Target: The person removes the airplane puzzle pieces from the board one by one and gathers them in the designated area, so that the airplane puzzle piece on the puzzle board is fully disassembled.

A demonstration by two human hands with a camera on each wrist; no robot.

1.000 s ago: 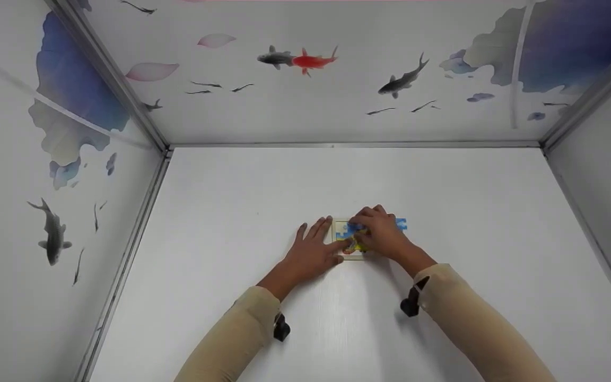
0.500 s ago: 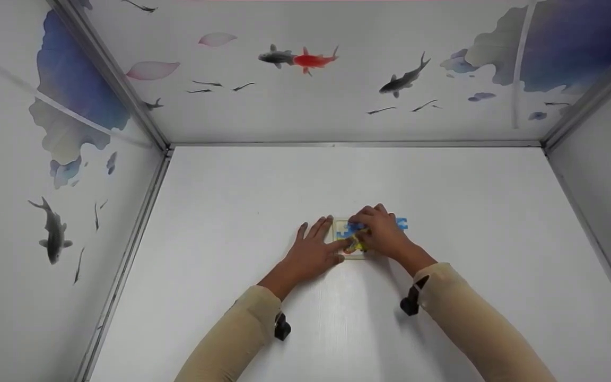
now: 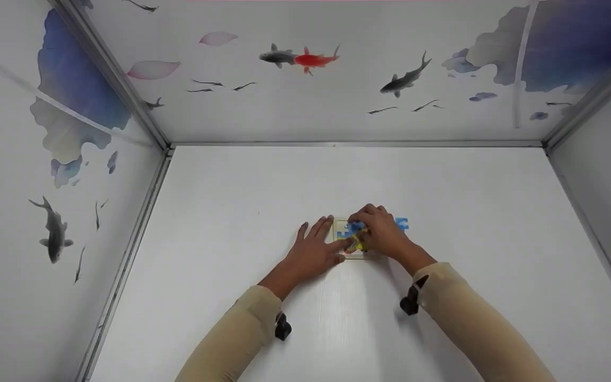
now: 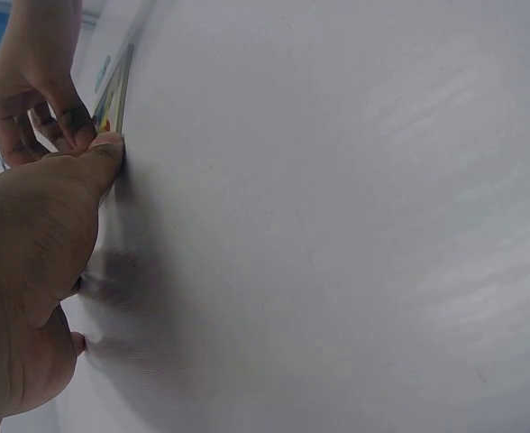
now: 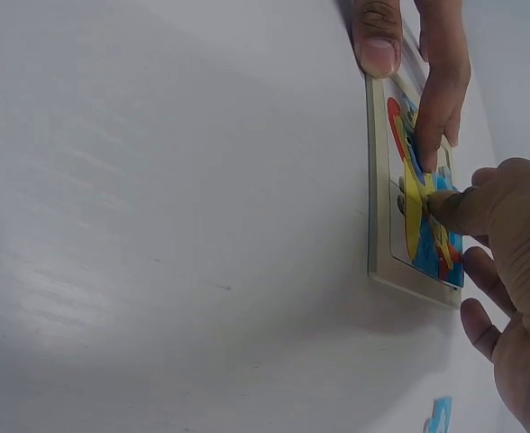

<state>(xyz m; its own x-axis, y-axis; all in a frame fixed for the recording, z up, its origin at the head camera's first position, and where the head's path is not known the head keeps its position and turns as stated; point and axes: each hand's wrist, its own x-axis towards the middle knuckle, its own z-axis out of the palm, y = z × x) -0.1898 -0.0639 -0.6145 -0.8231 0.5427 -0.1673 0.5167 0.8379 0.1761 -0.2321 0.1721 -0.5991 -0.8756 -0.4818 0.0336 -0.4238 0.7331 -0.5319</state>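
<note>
A jigsaw puzzle in a pale frame (image 3: 356,258) lies on the white table, with a yellow, blue and red picture (image 5: 414,216) in it. My left hand (image 3: 308,254) rests at its left side, fingers spread; the thumb is on the frame's near edge and the index finger lies across the picture. Over the puzzle, my right hand (image 3: 385,233) has its fingers bent and pinches a blue puzzle piece (image 3: 356,226) against the picture. The right fingertips are partly hidden, and the hand covers the puzzle's right part.
A loose blue puzzle piece (image 3: 402,223) lies on the table right of the frame, beside the right hand. White panels with painted fish (image 3: 313,60) enclose the table (image 3: 231,180) at the back and both sides.
The right hand's fingers shift very slightly over the puzzle. My left hand keeps its place on the frame.
</note>
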